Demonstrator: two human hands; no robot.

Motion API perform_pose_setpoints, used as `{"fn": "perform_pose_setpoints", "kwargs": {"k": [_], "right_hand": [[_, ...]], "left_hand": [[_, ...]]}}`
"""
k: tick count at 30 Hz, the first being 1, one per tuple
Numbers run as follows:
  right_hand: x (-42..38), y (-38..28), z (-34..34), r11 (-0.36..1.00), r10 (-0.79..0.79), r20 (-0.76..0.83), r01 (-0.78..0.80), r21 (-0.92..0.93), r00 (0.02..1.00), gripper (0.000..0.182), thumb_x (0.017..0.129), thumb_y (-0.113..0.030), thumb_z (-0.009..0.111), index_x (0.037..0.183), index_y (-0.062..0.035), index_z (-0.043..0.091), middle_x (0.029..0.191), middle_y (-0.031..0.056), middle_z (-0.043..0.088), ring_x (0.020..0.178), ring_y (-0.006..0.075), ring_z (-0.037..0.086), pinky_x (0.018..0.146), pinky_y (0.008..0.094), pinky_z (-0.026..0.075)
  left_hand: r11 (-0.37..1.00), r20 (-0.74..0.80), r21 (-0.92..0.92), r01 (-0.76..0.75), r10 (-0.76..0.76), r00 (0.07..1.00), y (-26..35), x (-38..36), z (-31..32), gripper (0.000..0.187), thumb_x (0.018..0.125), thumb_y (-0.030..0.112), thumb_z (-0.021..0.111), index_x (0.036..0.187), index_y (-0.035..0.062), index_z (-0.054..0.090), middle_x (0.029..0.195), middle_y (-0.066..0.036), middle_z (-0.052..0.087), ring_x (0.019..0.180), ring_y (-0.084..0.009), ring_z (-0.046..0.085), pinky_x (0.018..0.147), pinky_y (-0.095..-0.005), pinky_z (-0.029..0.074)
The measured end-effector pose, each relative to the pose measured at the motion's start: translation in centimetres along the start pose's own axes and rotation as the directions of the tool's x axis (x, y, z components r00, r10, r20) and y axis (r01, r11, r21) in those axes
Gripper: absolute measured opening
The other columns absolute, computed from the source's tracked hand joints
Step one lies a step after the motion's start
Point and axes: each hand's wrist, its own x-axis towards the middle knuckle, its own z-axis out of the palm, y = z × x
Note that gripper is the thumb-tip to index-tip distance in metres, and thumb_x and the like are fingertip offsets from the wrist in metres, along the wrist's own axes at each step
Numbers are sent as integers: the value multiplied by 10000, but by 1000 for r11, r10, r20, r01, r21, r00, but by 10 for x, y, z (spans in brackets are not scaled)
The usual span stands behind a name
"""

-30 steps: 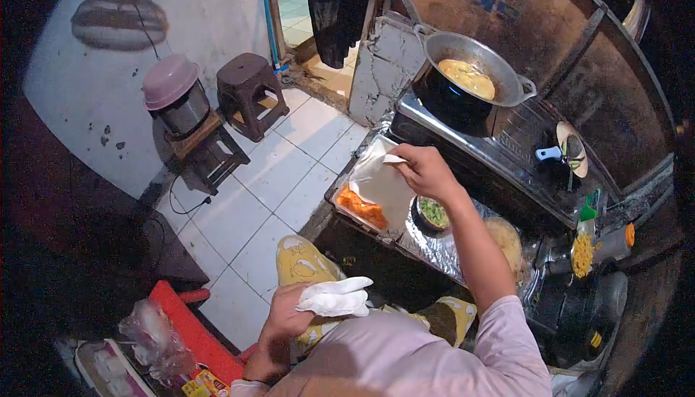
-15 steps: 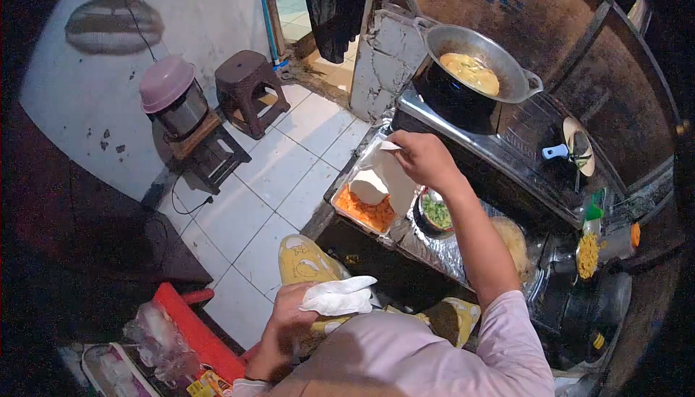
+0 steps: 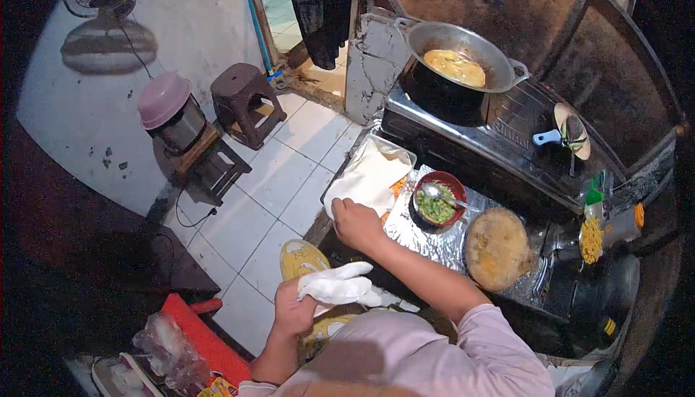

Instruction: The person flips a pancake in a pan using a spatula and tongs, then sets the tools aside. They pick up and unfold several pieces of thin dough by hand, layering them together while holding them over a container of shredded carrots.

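My right hand (image 3: 356, 225) pinches the near edge of a thin white sheet (image 3: 369, 180), perhaps a wrapper or cloth. The sheet lies over a rectangular tray (image 3: 410, 157), and shredded orange food (image 3: 398, 186) shows at its side. In front of my body, my left hand (image 3: 293, 310) is closed around a limp, folded white cloth (image 3: 337, 285) with finger-like ends. Beside the tray stands a red bowl (image 3: 461, 193) of chopped greens (image 3: 436, 207), with a spoon (image 3: 441, 193) resting in it.
A wok (image 3: 499, 64) with yellow food frying sits on the stove (image 3: 463, 118). Right of the bowl is a round wooden board (image 3: 498, 248). A plate with a blue-handled utensil (image 3: 548, 137) lies farther right. Stool (image 3: 250, 100) and pink-lidded pot (image 3: 170, 107) stand left.
My right hand has come down and nearer, drawing the raised white sheet over the tray. The bowl, spoon and board are now less hidden by my arm. My left hand still grips the white cloth.
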Motion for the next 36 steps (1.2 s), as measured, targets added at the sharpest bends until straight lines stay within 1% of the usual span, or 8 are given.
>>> {"fn": "perform_pose_setpoints", "kwargs": {"k": [7,13,15,17,22,30,33,36], "right_hand": [[-54,17,-54,929,-22,-326,141,343,945,448,788,-137,684,1196,-46,524,1083,174,601,909,307,611,799,385,513],[-136,33,-61,236,553,20,-180,955,833,393,852,-96,598,1235,-46,525,1150,89,587,1020,189,585,799,326,499],[-154,34,-67,-372,224,94,-4,928,970,577,828,-178,622,1349,-28,423,1219,120,544,1157,220,513,1022,371,379],[-166,42,-62,-415,-51,105,-117,902,993,878,796,-441,681,1445,-2,284,1402,134,430,1291,242,415,1091,371,280],[-184,35,-51,-621,-142,101,-168,765,985,895,749,-353,770,1421,18,312,1365,136,471,1262,235,464,1068,372,345],[-180,24,-87,-390,56,247,-206,897,967,537,857,-185,693,1320,-20,475,1231,98,580,1100,190,573,958,343,454],[-179,19,-106,-343,151,201,-140,929,968,493,868,-174,675,1304,-27,498,1219,73,590,1099,179,573,959,335,450],[-174,15,-134,-31,258,150,-147,989,955,436,888,-174,642,1274,-11,522,1131,102,642,1023,171,617,909,331,476]], "left_hand": [[958,-69,-246,145,-167,984,6,15,15,192,928,128,546,1021,-14,637,943,-53,666,864,-135,619,752,-275,488],[872,4,-470,138,-154,988,22,28,39,210,945,137,537,1062,-24,606,981,-82,661,866,-170,640,770,-299,516],[884,103,-458,91,-49,993,24,31,43,212,949,129,522,1062,-30,604,1009,-113,663,881,-192,654,788,-311,528],[858,168,-501,114,-33,985,16,35,47,217,940,118,522,1068,-37,602,1025,-126,663,893,-203,658,798,-320,531],[815,246,-556,162,-25,969,26,53,68,243,909,76,503,1085,-66,594,1052,-155,663,927,-240,667,829,-344,534],[782,414,-572,246,17,910,10,94,87,360,948,117,482,1273,-36,499,1242,-157,583,1098,-247,603,933,-358,491],[900,360,-378,217,-73,930,9,105,87,322,943,129,529,1232,-15,530,1182,-117,603,1004,-209,619,880,-328,496],[917,13,308,-254,262,965,38,94,95,329,898,127,579,1191,-11,521,1121,-80,589,970,-167,572,868,-303,444]]}}
